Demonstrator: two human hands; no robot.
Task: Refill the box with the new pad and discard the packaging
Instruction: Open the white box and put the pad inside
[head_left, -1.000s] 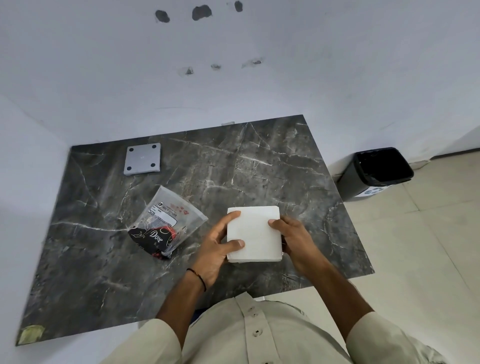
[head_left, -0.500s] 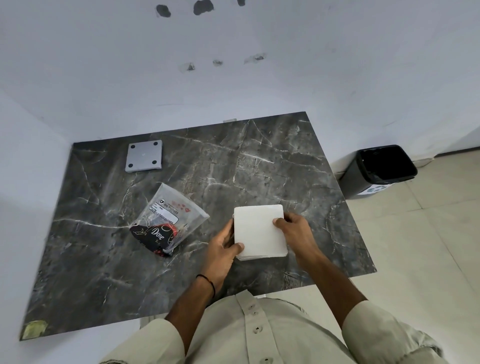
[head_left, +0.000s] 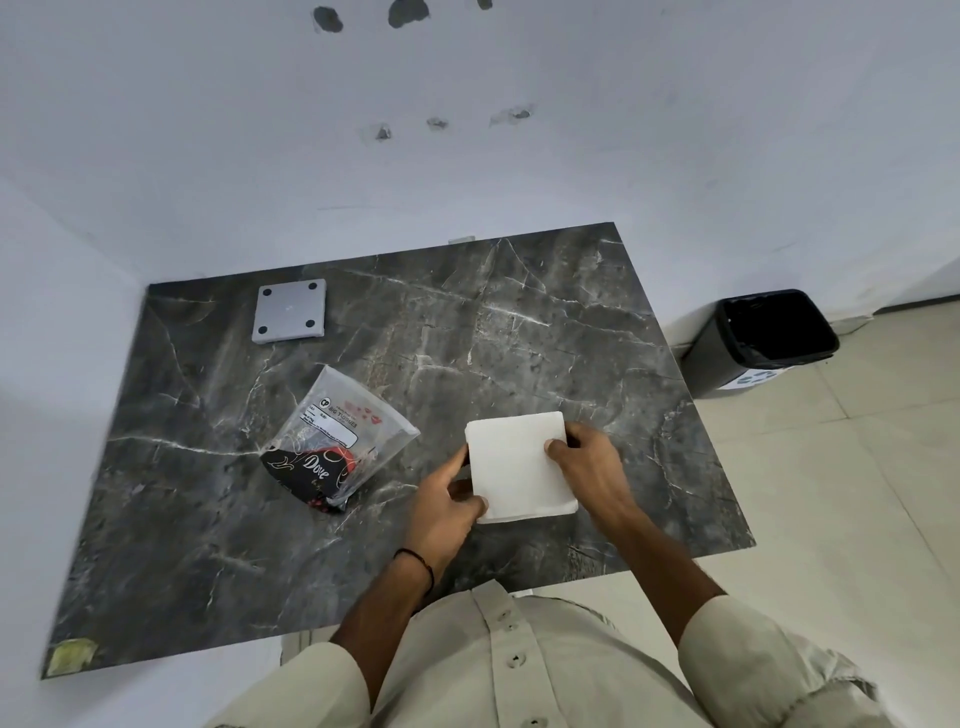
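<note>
The left hand (head_left: 447, 499) grips the left edge of the pad (head_left: 519, 465). Its thumb lies on top by the pad's near-left corner and its fingers curl along the side and go out of sight beneath. A thin black band (head_left: 415, 564) circles that wrist. The right hand (head_left: 592, 473) pinches the pad's right edge, thumb on the top face and fingers curled round the side. The pad is a white square block with thin layers showing along its near edge. It is held flat between both hands over the bench (head_left: 519, 338), toward the near-right corner. Whether its underside touches the bench or hangs just above it cannot be told.

Just left of the left hand, and apart from it, a clear plastic bag (head_left: 337, 441) lies on the bench. It has a white label, and dark printed material bunches at its near end. The box (head_left: 290, 310), a flat grey square with a dark dot at each corner, sits near the far-left corner, well apart from the bag. A dark bin (head_left: 763, 338) with a black liner stands on the floor beyond the bench's right edge, close to the wall.
</note>
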